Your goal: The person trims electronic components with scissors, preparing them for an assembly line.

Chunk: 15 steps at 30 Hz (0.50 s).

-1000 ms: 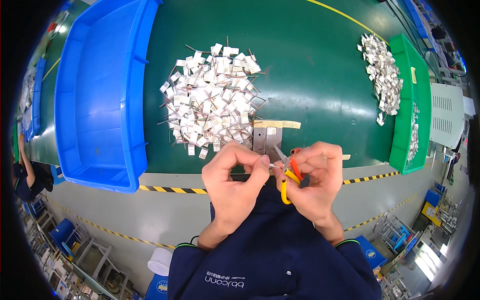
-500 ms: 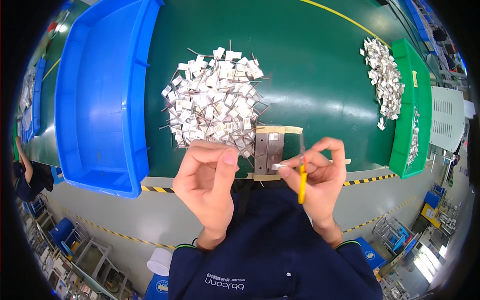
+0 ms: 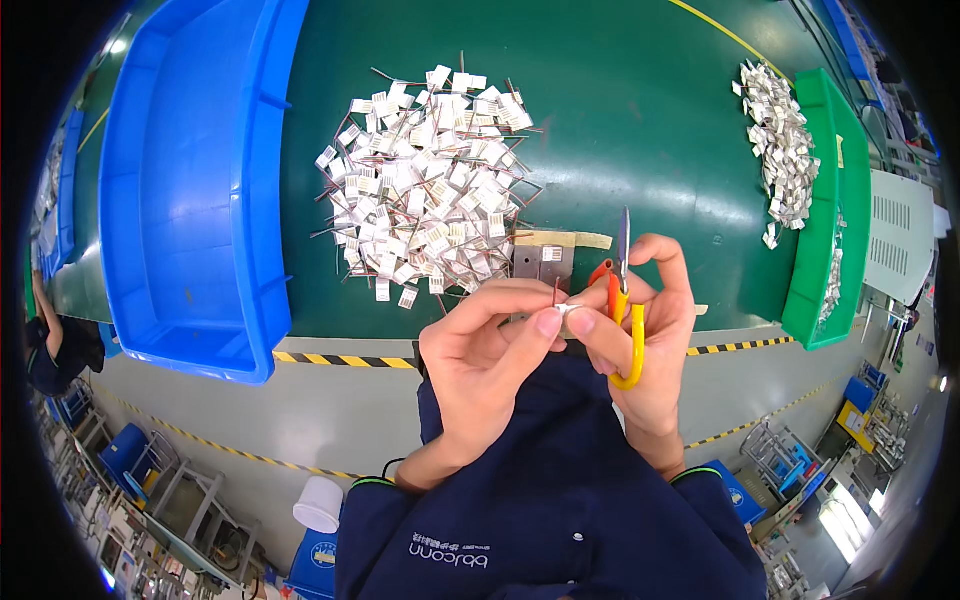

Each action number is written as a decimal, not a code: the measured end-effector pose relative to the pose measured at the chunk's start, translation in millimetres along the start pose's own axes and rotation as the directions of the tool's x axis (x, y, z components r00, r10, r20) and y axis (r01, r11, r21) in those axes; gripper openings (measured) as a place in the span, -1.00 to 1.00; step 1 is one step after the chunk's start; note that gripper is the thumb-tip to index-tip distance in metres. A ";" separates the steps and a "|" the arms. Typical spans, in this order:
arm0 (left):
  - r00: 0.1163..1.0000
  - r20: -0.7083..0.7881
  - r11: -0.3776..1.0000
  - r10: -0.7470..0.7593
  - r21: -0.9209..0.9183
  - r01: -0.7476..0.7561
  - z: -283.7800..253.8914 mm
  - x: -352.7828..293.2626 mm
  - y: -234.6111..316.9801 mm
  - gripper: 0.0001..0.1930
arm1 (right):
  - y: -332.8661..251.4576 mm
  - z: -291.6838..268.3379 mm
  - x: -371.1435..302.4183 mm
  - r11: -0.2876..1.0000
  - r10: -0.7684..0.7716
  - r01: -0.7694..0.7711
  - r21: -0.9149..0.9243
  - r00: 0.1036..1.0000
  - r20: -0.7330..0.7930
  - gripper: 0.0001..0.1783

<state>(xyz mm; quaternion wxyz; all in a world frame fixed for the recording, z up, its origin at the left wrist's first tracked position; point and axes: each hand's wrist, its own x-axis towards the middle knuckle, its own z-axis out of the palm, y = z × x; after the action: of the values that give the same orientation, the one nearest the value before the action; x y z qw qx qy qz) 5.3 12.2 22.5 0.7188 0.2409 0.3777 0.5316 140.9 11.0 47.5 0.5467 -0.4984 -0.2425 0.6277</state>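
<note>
My left hand (image 3: 485, 345) is closed in a pinch on a small white connector (image 3: 563, 309) with a short dark reddish wire sticking up from it. The thumb and fingertips of my right hand (image 3: 640, 340) meet the same connector from the other side, covering most of it. Also held in my right hand is a pair of scissors (image 3: 637, 345) with yellow and orange handles, the blades pointing away from me. Just beyond my hands, a metal fixture (image 3: 527, 262) lies taped to the green table, with a white piece (image 3: 552, 254) on it.
A heap of white connectors with short wires (image 3: 425, 190) lies on the green table (image 3: 620, 130). To the left stands a large blue bin (image 3: 185, 200). At the right, more white connectors (image 3: 780, 150) lie beside a green bin (image 3: 830, 200). Striped tape (image 3: 345, 360) runs along the near edge.
My left hand has moved right to meet my right hand at the connector. The scissors have turned, so their yellow loop shows. The view has shifted slightly.
</note>
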 end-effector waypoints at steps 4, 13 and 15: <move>0.997 -0.010 0.997 0.072 0.019 -0.071 1.4 1.9 -3.3 -0.90 | 0.7 2.8 -2.5 0.996 -0.081 0.080 -0.040 0.997 -0.004 -0.47; 0.999 -0.049 0.999 0.000 -0.040 -0.002 5.5 4.2 -4.2 -0.92 | 2.6 -3.0 -1.7 0.987 -0.119 0.121 -0.103 0.993 0.020 -0.44; 0.999 -0.049 1.000 0.025 -0.010 -0.025 2.2 4.3 -6.1 -0.93 | 3.0 -3.1 -1.4 0.985 -0.129 0.130 -0.111 0.991 0.020 -0.43</move>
<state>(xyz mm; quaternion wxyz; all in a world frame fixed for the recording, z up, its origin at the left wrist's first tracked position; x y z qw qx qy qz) 11.3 14.5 18.1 0.7041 0.2286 0.3891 0.5483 142.2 8.1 44.3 0.5557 -0.5074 -0.3129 0.5795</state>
